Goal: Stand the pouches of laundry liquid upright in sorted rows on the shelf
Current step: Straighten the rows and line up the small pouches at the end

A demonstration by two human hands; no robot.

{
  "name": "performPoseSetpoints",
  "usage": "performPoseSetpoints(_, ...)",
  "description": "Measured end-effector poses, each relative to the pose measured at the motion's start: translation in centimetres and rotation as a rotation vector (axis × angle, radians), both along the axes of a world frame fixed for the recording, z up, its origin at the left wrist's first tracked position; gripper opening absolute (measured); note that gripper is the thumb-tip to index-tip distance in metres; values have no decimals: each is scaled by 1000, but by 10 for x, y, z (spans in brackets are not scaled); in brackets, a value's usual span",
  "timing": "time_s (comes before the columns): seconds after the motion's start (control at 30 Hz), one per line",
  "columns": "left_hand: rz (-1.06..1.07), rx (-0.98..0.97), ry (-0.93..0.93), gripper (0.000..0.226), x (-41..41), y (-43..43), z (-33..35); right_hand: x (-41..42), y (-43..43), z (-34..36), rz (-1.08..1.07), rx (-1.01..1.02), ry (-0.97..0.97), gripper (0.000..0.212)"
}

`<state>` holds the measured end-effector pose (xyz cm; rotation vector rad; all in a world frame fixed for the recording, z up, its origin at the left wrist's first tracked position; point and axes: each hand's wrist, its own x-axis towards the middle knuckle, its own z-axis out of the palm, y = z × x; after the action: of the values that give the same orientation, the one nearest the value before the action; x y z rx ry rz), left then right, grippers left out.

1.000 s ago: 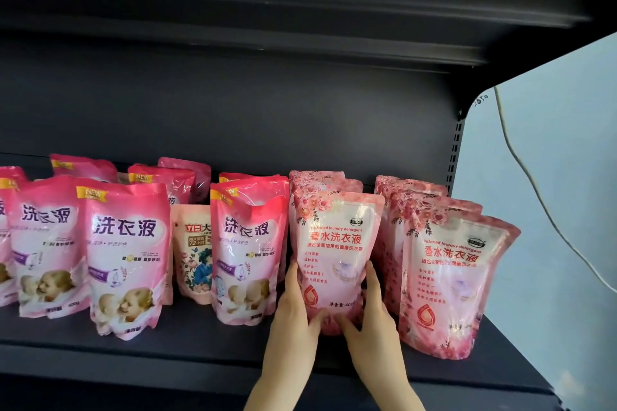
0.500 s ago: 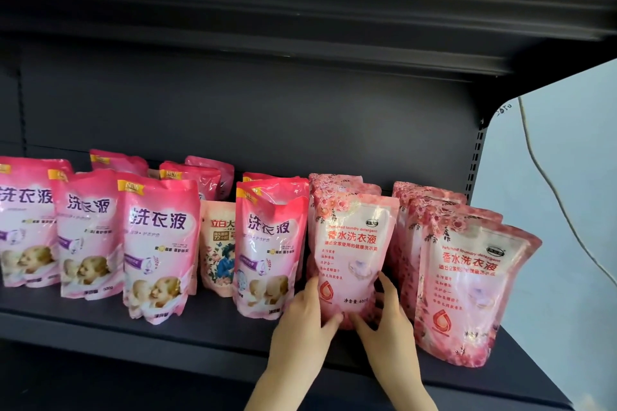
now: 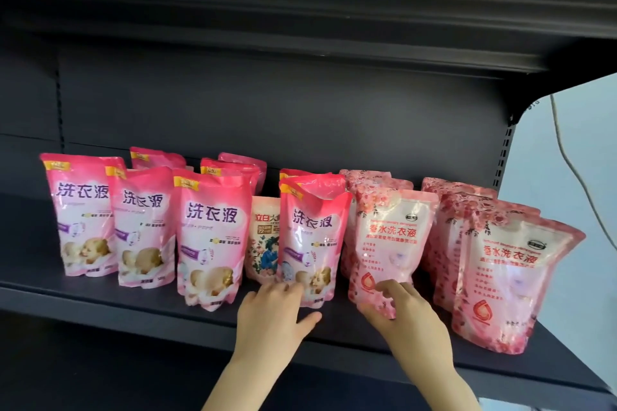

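Pouches, pink pouches [image 3: 143,227]: three front the rows at the left of the shelf [image 3: 133,310], upright, with more of the kind behind them.

Cream pouch [image 3: 263,243]: odd one out, set back between the third and fourth pink fronts. I judge it not yet sorted.

Fourth pink pouch [image 3: 310,243]: top crumpled, standing slightly tilted, just beside the rose rows.

Left hand [image 3: 273,310]: half a second ago it flanked the rose pouch; it has since moved left. Its fingers now touch the fourth pink pouch's lower front, thumb spread wide on the shelf below. I see no closed grip.

Rose pouch [image 3: 390,243]: front of its row, upright, base on the shelf.

Right hand [image 3: 400,307]: alone on this pouch now, thumb and curled fingers pinching its lower part.

Right rose row [image 3: 514,284]: stands apart, at the shelf's end, untouched.

My reading: the rose pouch is as good as placed, and I take the crumpled pink pouch, or the cream one behind it, as next in line.
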<state>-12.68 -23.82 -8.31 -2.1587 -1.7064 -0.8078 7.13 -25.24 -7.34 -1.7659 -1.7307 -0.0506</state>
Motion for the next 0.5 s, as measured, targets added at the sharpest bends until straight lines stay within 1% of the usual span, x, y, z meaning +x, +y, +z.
performPoseSetpoints(0.1, -14, -8, -64, 43, -26, 0, -2, -28, 3, 0, 38, -11, 33, 47)
performPoseSetpoints(0.27, -68, -40, -192, 49, -55, 2, -8, -67, 5, -4, 93, -8, 129, 50)
performPoseSetpoints(0.4, -149, -89, -250, 59, -66, 7, -14, -80, 4, -9, 90, 12, 206, 56)
performPoseSetpoints(0.5, -232, -147, -310, 72, -64, 14, -18, -83, 7, -13, 64, 21, 280, 71)
